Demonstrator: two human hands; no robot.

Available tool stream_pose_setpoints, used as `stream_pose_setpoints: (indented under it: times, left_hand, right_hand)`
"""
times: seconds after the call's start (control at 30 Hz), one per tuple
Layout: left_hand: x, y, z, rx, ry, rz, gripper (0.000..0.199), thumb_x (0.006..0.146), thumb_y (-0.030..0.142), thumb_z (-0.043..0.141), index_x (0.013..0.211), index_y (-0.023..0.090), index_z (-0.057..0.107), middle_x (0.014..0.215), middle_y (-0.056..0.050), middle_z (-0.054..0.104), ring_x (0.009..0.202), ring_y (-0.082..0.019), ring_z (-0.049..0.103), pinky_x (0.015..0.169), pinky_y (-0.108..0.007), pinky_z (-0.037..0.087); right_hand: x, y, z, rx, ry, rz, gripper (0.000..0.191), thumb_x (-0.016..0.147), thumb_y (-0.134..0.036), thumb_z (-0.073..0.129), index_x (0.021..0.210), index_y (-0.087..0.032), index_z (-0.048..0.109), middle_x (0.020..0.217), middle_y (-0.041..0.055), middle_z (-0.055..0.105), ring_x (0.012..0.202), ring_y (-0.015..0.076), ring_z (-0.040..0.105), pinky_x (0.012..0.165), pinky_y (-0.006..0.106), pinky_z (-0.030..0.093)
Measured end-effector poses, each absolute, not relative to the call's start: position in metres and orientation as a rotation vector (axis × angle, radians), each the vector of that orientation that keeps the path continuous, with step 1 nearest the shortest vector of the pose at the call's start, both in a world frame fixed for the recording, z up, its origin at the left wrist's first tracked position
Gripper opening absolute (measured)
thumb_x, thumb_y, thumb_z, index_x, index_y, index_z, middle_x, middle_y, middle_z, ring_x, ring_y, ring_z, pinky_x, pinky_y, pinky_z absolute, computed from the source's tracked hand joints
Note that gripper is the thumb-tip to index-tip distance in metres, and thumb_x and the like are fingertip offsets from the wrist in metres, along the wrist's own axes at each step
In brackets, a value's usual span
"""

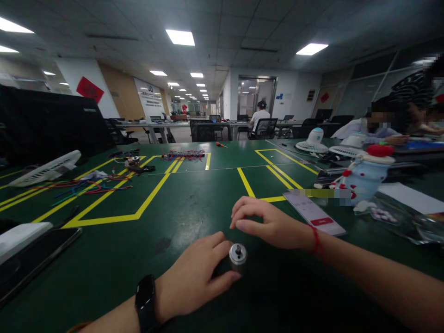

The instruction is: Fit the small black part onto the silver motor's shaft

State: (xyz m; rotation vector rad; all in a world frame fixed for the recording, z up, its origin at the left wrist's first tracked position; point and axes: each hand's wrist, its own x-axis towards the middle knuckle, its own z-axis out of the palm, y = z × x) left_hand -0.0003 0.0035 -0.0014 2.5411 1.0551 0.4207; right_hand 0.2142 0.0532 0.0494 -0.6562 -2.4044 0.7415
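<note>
One metal cylinder (238,261) stands upright within our left hand (196,272), thumb and fingers pinching its sides. Just beyond it, our right hand (268,222) hovers empty, fingers loosely curled, parted from the thumb. We'd do best holding the cylinder low and square, its top stub (238,249) uncovered.

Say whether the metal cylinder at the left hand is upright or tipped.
Upright: the metal cylinder shows its round end on top, centre stub pointing up, beside the left hand.
</note>
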Motion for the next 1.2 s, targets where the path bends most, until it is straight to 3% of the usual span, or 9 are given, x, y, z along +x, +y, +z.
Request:
stream_pose_setpoints:
  times: [0.13,0.47,0.73,0.83,0.93,1.03,1.2]
  left_hand:
    - [-0.002,0.004,-0.002,2.536,1.041,0.443,0.016,0.092,0.034,0.06,0.102,0.021,0.056,0.103,-0.004,0.057,0.089,-0.023,0.054,0.082,-0.035,0.044]
    - [-0.002,0.003,-0.004,2.521,1.022,0.452,0.016,0.092,0.03,0.061,0.105,0.022,0.056,0.108,-0.003,0.06,0.096,-0.024,0.054,0.085,-0.037,0.044]
    - [0.0,0.002,0.0,2.556,1.081,0.397,0.016,0.093,0.035,0.058,0.101,0.021,0.056,0.099,-0.003,0.056,0.084,-0.022,0.053,0.075,-0.033,0.045]
    - [0.001,0.002,0.002,2.549,1.082,0.396,0.014,0.093,0.034,0.059,0.098,0.021,0.056,0.096,-0.002,0.055,0.082,-0.021,0.052,0.072,-0.032,0.043]
    - [0.0,0.003,0.002,2.539,1.079,0.403,0.014,0.093,0.033,0.059,0.1,0.021,0.055,0.096,-0.002,0.055,0.082,-0.021,0.052,0.071,-0.031,0.043]
    - [0.001,0.003,0.001,2.534,1.072,0.404,0.014,0.093,0.033,0.059,0.1,0.021,0.055,0.096,-0.002,0.055,0.082,-0.021,0.052,0.072,-0.031,0.042]
    - [0.0,0.003,0.0,2.538,1.076,0.402,0.014,0.093,0.034,0.059,0.097,0.021,0.055,0.095,-0.002,0.054,0.081,-0.021,0.052,0.071,-0.031,0.042]
  right_hand:
    - [0.198,0.072,0.041,-0.571,-2.542,0.807,0.039,0.101,-0.023,0.03,0.111,-0.014,0.067,0.106,0.0081,0.058,0.101,0.017,0.056,0.096,0.033,0.041]
    - [0.199,0.07,0.039,-0.515,-2.7,0.535,0.044,0.101,-0.028,0.026,0.106,-0.017,0.067,0.109,0.0074,0.057,0.099,0.0193,0.055,0.092,0.035,0.04]
    - [0.218,0.063,0.041,-0.695,-2.617,0.549,0.033,0.099,-0.028,0.036,0.091,-0.015,0.066,0.1,0.0068,0.059,0.09,0.0181,0.055,0.083,0.033,0.042]
    - [0.234,0.058,0.026,-0.962,-2.454,0.682,0.017,0.09,-0.032,0.056,0.088,-0.015,0.06,0.086,0.0025,0.057,0.075,0.0146,0.052,0.068,0.027,0.042]
    - [0.249,0.053,0.005,-1.171,-2.172,0.959,0.02,0.09,-0.036,0.057,0.089,-0.016,0.054,0.072,-0.0025,0.051,0.062,0.0116,0.046,0.054,0.023,0.037]
    - [0.255,0.049,-0.008,-1.194,-2.044,1.059,0.025,0.094,-0.04,0.051,0.088,-0.016,0.053,0.073,-0.0022,0.051,0.063,0.0118,0.046,0.056,0.024,0.038]
    - [0.247,0.039,0.003,-1.052,-2.228,0.781,0.022,0.094,-0.032,0.052,0.081,-0.016,0.059,0.081,0.0017,0.056,0.073,0.0139,0.052,0.066,0.027,0.041]
